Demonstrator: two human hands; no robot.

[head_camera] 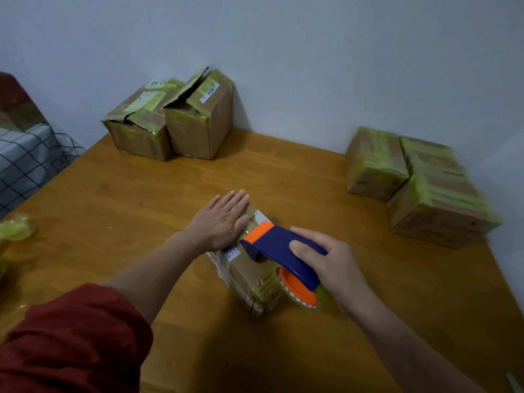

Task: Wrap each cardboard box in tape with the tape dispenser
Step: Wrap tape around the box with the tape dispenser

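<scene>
Now the box (pixel 249 275) sits mid-table (pixel 141 194). Left hand (pixel 219 219) lies flat on it, fingers straight and together. Right hand (pixel 329 262) curls round the dispenser (pixel 279 251), whose front end rests on the box top.

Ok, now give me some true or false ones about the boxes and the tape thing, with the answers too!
1. The right hand grips the tape dispenser. True.
2. The left hand lies flat on the box being taped. True.
3. The tape dispenser is green all over. False: it is blue and orange.
4. There is only one box. False: the table also holds two torn-open boxes at the back left and taped boxes on the right.
</scene>
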